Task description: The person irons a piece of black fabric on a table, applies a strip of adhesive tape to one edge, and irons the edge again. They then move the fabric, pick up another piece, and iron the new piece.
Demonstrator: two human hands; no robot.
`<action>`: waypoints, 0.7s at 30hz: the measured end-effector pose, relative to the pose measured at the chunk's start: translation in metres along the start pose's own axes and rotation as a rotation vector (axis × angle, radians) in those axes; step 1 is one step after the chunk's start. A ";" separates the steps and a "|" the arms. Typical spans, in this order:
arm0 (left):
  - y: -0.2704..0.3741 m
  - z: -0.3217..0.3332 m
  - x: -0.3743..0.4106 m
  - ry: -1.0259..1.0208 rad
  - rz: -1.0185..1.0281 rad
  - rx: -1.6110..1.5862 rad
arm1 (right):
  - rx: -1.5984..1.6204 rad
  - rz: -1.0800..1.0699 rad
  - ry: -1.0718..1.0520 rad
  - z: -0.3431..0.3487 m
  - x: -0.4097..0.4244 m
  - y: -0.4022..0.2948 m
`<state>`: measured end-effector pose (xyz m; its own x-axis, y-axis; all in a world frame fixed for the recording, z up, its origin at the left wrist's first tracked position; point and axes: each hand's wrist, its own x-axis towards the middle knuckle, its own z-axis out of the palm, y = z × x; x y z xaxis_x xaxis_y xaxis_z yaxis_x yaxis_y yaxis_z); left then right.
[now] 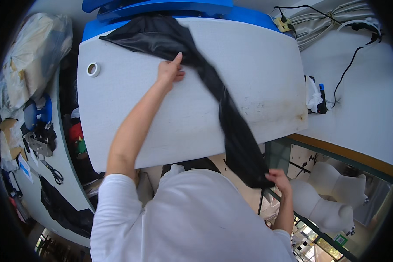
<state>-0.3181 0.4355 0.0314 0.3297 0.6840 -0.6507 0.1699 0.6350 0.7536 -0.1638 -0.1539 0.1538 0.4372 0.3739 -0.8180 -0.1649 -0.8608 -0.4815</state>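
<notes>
A long piece of black, slightly shiny fabric (213,80) runs from the far edge of the padded white board (170,124) down past its near right edge, twisted along its middle. Its far part spreads out wide on the board. My right hand (279,180) grips the lower end, off the board beside my body. My left hand (171,72) is over the board at the fabric's near edge, thumb stretched out across the cloth. The other fingers of that hand are curled apart from the thumb, and no cloth shows between them.
A white tape roll (93,69) sits at the board's far left. Blue machine parts (170,8) rise behind it. On the left side table lie scissors (54,172) and black cloth (64,209). White mannequin torsos (317,203) stand at lower right; a black cable (347,67) hangs at right.
</notes>
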 end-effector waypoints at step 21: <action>-0.187 0.096 -0.298 -0.135 -0.238 -0.688 | 0.210 -0.370 -0.530 0.102 0.185 -0.107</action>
<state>-0.3595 0.0785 0.0936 0.4755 0.4776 -0.7388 -0.3547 0.8726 0.3358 -0.1560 0.0428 0.0223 0.0141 0.7956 -0.6057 -0.2791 -0.5786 -0.7664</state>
